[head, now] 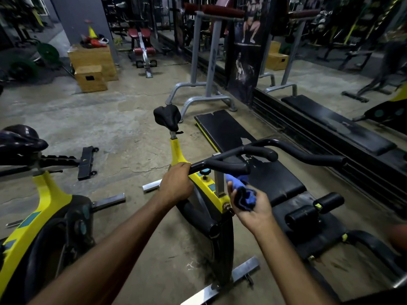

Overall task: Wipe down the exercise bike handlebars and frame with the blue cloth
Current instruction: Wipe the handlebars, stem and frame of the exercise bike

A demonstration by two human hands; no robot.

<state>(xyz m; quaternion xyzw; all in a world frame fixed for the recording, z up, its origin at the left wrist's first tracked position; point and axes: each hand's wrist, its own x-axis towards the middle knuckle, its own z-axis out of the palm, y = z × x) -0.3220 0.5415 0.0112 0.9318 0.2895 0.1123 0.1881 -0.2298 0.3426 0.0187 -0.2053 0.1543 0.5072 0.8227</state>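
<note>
exercise bike [220, 230]: stands on the floor [110, 128] right before you; yellow frame [203, 183]; saddle [167, 116] at the far end
handlebars [231, 164]: black, on a grey post [219, 181]
left hand [176, 183]: your arm reaches straight out; fingers wrapped over the bars' left end
right hand [253, 208]: palm up, just right of the post; fingers curled round the blue cloth [251, 197]
cloth: bunched; top end just under the nearest grip; apart from your left hand

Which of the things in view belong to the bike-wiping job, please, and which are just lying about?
Job: cloth, held in the right hand; handlebars, gripped by the left hand; frame.

Lying about: second bike, bench, wooden boxes.
</note>
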